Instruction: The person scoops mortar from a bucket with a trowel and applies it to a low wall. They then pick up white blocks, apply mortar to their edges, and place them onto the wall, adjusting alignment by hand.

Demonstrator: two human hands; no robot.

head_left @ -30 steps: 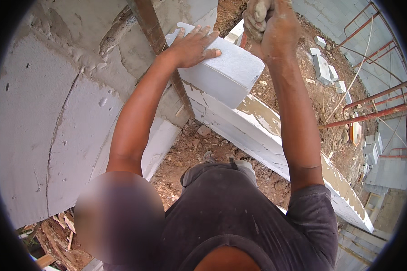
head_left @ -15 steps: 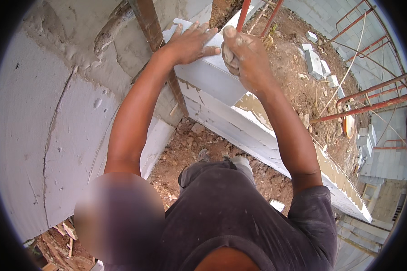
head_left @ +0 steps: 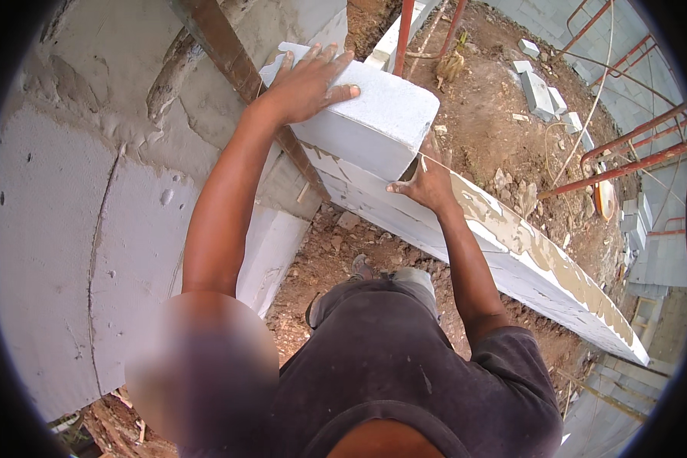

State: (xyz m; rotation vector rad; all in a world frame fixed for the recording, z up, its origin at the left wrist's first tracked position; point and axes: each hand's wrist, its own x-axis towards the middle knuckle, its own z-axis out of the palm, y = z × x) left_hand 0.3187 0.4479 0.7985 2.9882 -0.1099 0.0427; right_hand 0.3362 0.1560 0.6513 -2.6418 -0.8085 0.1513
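Note:
A white building block (head_left: 389,95) lies on top of a low wall of pale blocks (head_left: 481,237), its left end by an upright brown metal bar (head_left: 229,57). My left hand (head_left: 305,84) rests flat on the block's top, fingers spread. At the block's right end, my right hand (head_left: 431,183) straddles the wall top. Its thumb presses near the joint under the block, and its other fingers reach round to the far side, partly hidden. Beige mortar (head_left: 542,240) coats the wall top to the right of that hand.
A large plastered block wall (head_left: 46,229) rises on my left. Red scaffold frames (head_left: 626,168) stand at the right and far side. Several loose blocks (head_left: 540,95) lie on the dirt beyond the low wall. Rubble (head_left: 351,237) covers the ground by my feet.
My right hand has gone from a raised fist above the block down to its right end, its thumb and fingers now apart around it. My left hand stays on top.

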